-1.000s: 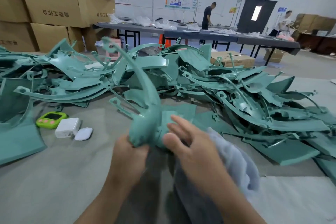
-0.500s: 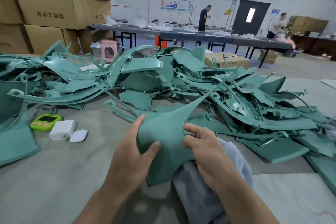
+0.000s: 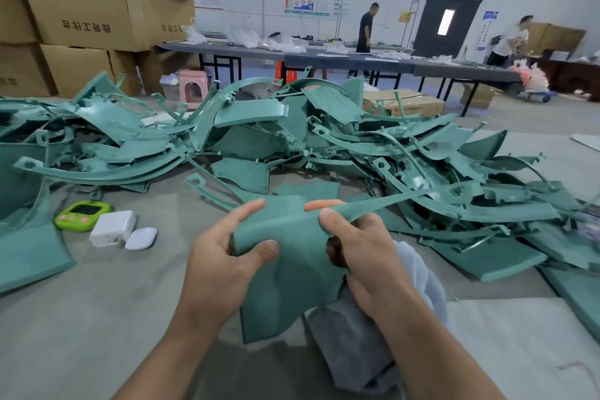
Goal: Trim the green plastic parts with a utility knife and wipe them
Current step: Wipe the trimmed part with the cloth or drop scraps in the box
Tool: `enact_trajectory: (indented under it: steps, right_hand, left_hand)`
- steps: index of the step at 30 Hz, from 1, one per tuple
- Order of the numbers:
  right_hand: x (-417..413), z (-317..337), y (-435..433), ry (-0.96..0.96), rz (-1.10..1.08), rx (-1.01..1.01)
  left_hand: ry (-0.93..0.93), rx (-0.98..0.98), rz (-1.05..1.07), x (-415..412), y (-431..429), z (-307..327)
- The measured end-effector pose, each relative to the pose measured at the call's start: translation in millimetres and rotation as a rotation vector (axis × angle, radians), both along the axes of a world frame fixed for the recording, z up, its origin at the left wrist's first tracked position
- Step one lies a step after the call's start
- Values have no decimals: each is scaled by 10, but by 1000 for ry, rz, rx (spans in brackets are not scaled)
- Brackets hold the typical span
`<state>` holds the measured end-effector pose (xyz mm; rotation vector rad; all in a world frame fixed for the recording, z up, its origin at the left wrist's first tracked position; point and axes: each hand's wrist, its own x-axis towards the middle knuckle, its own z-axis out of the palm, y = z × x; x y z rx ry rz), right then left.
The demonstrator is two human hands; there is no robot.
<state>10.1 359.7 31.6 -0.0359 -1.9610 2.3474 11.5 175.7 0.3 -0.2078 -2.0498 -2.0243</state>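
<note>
Left hand [image 3: 224, 256] fingers [image 3: 242, 214] curled over top edge of green plastic part [image 3: 292, 282] at centre frame, thumb pressed on its face. Right hand [image 3: 363, 250] pinches same edge alongside. Grey cloth [image 3: 367, 341] under right wrist. Pile of green parts [image 3: 373, 153] spread across bench [image 3: 81, 318] behind; green timer [image 3: 82, 214] and white charger [image 3: 112, 228] at left.

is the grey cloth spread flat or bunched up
Bunched up: the grey cloth sits crumpled in folds under the right hand and green plastic part.
</note>
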Motion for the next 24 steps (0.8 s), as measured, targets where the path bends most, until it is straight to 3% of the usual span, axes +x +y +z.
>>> enact_trajectory:
  steps: [3, 9, 13, 16, 17, 19, 21, 24]
  right_hand:
    - [-62, -20, 38, -64, -93, -187]
    - [-78, 44, 136, -194, -208, -218]
    - [49, 194, 175, -179, -353, -368]
    - [327, 265, 304, -33, -405, -143]
    - [456, 303, 320, 44, -391, -12]
    - [689, 415, 262, 160, -170, 84]
    - [806, 468, 144, 159, 43, -18]
    - [874, 487, 263, -6, -90, -310]
  left_hand:
    - [-157, 269, -100, -1, 41, 14]
    - [-211, 300, -216, 52, 120, 16]
    - [-127, 286, -92, 118, 183, 115]
    - [-41, 310, 79, 171, 203, 281]
    - [30, 275, 149, 205, 227, 345]
    - [295, -91, 265, 314, 332, 490]
    - [469, -476, 160, 478, 583, 627]
    - [448, -697, -128, 724, 959, 653]
